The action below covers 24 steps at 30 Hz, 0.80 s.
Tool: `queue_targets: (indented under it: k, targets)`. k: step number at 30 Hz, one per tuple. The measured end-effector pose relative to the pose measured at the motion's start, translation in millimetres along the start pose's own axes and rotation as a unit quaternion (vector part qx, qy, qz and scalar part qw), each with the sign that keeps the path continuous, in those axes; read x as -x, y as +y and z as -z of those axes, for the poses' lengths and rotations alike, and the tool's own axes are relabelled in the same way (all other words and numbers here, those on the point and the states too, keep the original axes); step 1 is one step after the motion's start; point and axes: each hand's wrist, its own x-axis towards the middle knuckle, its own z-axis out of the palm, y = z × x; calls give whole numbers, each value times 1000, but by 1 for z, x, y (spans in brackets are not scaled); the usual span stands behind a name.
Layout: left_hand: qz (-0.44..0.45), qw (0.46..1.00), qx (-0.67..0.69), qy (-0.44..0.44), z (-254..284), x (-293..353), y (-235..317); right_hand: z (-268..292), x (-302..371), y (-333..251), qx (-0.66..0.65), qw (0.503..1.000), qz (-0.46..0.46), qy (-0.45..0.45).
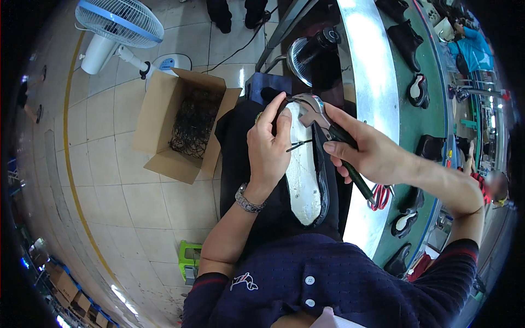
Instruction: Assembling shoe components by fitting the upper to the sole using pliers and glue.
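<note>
A black shoe upper (324, 191) lies bottom up across my lap, its white insole (304, 188) facing me and its toe away from me. My left hand (265, 150) is closed on the upper's left edge near the toe. A short black strip (298, 145) crosses the insole beside my left fingers. My right hand (363, 147) grips pliers (350, 169) with dark green handles. The metal jaws of the pliers rest over the toe end of the upper; what lies between them is hidden.
Scissors with red handles (380, 198) lie on the metal bench edge (374, 82) at my right. Beyond it, a green conveyor (407, 117) carries several black shoes. To my left stand an open carton (150, 120) of tangled black strands and a fan (117, 24).
</note>
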Motion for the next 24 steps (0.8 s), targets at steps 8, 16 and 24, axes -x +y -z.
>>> queue_targets:
  k: [8, 16, 24]
  targets:
    - [-35, 999, -18, 12, 1, 6, 8, -12, -1, 41, 188, 969, 113, 114]
    - [49, 986, 160, -25, 9, 4, 2, 8, 11, 27, 411, 894, 130, 122]
    - [41, 996, 81, 14, 5, -2, 5, 10, 21, -1, 438, 886, 95, 116]
